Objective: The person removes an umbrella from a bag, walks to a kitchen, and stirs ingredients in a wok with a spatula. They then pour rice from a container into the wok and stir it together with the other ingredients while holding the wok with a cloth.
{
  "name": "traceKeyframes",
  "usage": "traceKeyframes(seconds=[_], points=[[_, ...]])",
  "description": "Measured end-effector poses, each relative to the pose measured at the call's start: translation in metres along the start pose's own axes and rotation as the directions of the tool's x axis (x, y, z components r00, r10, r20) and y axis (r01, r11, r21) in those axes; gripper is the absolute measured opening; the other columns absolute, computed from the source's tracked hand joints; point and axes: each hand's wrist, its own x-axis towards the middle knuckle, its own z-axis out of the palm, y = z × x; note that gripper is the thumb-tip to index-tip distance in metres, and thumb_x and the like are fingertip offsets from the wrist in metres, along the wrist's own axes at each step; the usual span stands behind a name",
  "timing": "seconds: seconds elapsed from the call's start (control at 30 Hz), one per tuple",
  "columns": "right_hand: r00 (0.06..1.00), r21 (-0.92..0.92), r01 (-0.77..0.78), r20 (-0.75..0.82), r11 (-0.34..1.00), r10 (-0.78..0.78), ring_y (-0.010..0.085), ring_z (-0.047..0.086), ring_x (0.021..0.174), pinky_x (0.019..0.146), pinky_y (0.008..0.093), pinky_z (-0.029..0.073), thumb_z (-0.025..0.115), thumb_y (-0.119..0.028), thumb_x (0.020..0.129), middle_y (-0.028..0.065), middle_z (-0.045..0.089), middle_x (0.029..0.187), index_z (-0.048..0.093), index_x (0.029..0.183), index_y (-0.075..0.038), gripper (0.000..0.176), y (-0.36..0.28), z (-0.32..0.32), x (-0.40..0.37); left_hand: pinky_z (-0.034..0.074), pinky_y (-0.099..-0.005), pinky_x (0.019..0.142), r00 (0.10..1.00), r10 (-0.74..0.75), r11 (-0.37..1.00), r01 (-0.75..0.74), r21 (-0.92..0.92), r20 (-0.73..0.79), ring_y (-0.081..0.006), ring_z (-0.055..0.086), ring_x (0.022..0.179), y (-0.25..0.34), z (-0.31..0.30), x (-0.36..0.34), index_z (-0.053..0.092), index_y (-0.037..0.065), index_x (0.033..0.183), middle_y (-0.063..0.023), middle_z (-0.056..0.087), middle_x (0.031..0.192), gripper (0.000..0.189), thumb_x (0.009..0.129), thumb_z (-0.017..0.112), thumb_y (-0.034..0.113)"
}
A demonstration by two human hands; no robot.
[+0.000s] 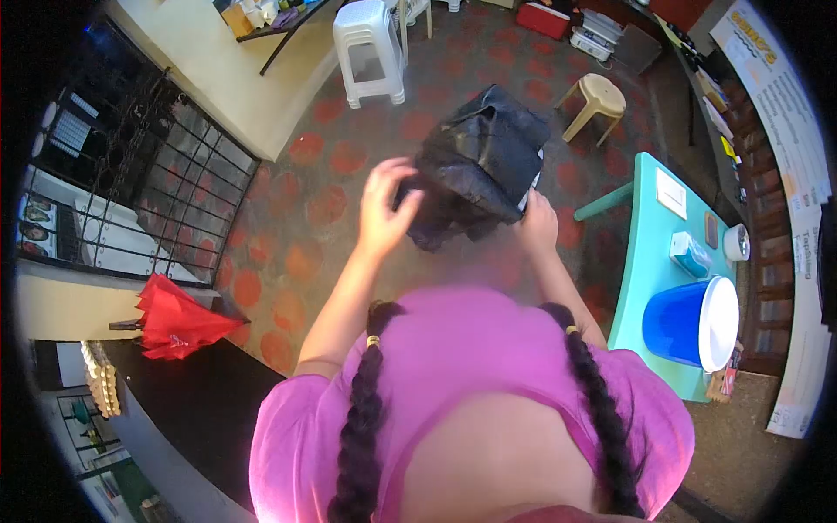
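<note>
A crumpled black plastic bag (488,152) is held up in front of my body, above the patterned floor. My right hand (538,223) grips its lower right edge, where a thin white strip shows beside the fingers. At the bag's left side is my left hand (385,207), its fingers curved and the thumb apart from them. The left fingertips come right up to the black plastic. Whatever the bag contains is hidden.
To my right stands a turquoise table (635,253) bearing a blue bucket (676,322) with a white lid. A beige stool (597,100) and stacked white stools (366,52) are ahead. A red umbrella (181,321) lies left, near a metal gate (187,209).
</note>
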Motion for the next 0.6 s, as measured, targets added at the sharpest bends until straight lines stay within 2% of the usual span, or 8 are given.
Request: traceKeyframes(seconds=[0.07, 0.17, 0.2, 0.3, 0.4, 0.47, 0.57, 0.6], points=[[1.000, 0.041, -0.017, -0.016, 0.999, 0.018, 0.0347, 0.058, 0.097, 0.082, 0.0435, 0.047, 0.073, -0.014, 0.066, 0.0169, 0.060, 0.100, 0.053, 0.111, 0.000, 0.051, 0.001, 0.002, 0.003, 0.040, -0.0413, 0.100, 0.987, 0.084, 0.991, -0.097, 0.091, 0.139, -0.0355, 0.049, 0.120, 0.014, 0.016, -0.002, 0.055, 0.006, 0.118, -0.0159, 0.048, 0.132, 0.046, 0.076, 0.072, 0.015], [0.994, 0.193, -0.113, 0.013, 0.975, 0.113, 0.0360, 0.060, 0.091, 0.078, 0.0446, 0.048, 0.074, -0.015, 0.066, 0.0178, 0.062, 0.093, 0.054, 0.110, -0.001, 0.051, 0.004, -0.011, 0.012, 0.039, -0.0443, 0.102, 0.992, -0.009, 0.994, -0.006, 0.113, 0.129, -0.0393, 0.042, 0.126, 0.023, 0.046, -0.020, 0.038, 0.008, 0.137, -0.0190, 0.034, 0.141, 0.070, 0.077, 0.073, 0.019], [0.973, 0.271, -0.216, 0.144, 0.938, 0.182, 0.0366, 0.062, 0.087, 0.075, 0.0442, 0.048, 0.074, -0.016, 0.066, 0.0180, 0.063, 0.088, 0.056, 0.107, -0.001, 0.047, 0.007, -0.015, 0.015, 0.039, -0.0443, 0.102, 0.993, -0.011, 0.993, -0.003, 0.115, 0.120, -0.0393, 0.042, 0.126, 0.018, 0.055, -0.025, 0.038, 0.008, 0.137, -0.0190, 0.034, 0.141, 0.070, 0.077, 0.073, 0.019], [0.923, 0.377, -0.337, 0.315, 0.863, 0.223, 0.0374, 0.063, 0.079, 0.070, 0.0428, 0.048, 0.076, -0.019, 0.065, 0.0187, 0.064, 0.080, 0.059, 0.098, -0.001, 0.041, 0.020, -0.027, 0.019, 0.036, -0.0448, 0.104, 0.974, -0.223, 0.972, 0.226, 0.065, -0.048, -0.0411, 0.036, 0.131, 0.016, 0.076, -0.034, 0.035, 0.002, 0.138, -0.0240, 0.031, 0.142, 0.068, 0.082, 0.069, 0.019], [0.934, 0.482, -0.313, 0.312, 0.818, 0.174, 0.0341, 0.064, 0.075, 0.067, 0.0402, 0.048, 0.078, -0.020, 0.065, 0.0186, 0.065, 0.079, 0.061, 0.091, 0.001, 0.037, 0.030, -0.030, 0.011, 0.029, -0.0420, 0.110, 0.977, -0.170, 0.977, 0.184, 0.110, -0.129, -0.0372, 0.036, 0.133, 0.018, 0.103, -0.026, 0.033, 0.001, 0.139, -0.0224, 0.032, 0.144, 0.067, 0.084, 0.067, 0.018], [0.954, 0.543, -0.264, 0.270, 0.797, 0.133, 0.0306, 0.065, 0.073, 0.067, 0.0385, 0.048, 0.078, -0.020, 0.065, 0.0179, 0.066, 0.081, 0.061, 0.089, 0.001, 0.036, 0.034, -0.029, 0.002, 0.025, -0.0432, 0.113, 0.909, -0.388, 0.921, 0.387, -0.037, -0.149, -0.0398, 0.026, 0.139, 0.011, 0.134, -0.021, 0.021, -0.001, 0.146, -0.0258, 0.023, 0.149, 0.078, 0.089, 0.064, 0.029], [0.979, 0.824, -0.168, 0.204, 0.541, -0.008, 0.0155, 0.061, 0.074, 0.065, 0.0345, 0.048, 0.077, -0.019, 0.071, 0.0098, 0.067, 0.080, 0.063, 0.094, 0.005, 0.036, 0.029, -0.033, -0.012, 0.025, -0.0439, 0.112, 0.751, -0.602, 0.797, 0.584, -0.153, -0.270, -0.0375, 0.025, 0.139, 0.018, 0.167, -0.008, 0.016, 0.003, 0.148, -0.0231, 0.021, 0.152, 0.086, 0.087, 0.067, 0.033], [0.900, 0.722, -0.330, 0.435, 0.608, -0.028, 0.0156, 0.062, 0.079, 0.072, 0.0331, 0.050, 0.076, -0.017, 0.074, 0.0099, 0.067, 0.085, 0.063, 0.102, 0.005, 0.038, 0.028, -0.043, -0.014, 0.027, -0.0439, 0.111, 0.711, -0.693, 0.644, 0.535, -0.547, -0.121, -0.0359, 0.029, 0.137, 0.028, 0.170, -0.005, 0.015, 0.005, 0.149, -0.0209, 0.024, 0.151, 0.088, 0.086, 0.069, 0.032]])
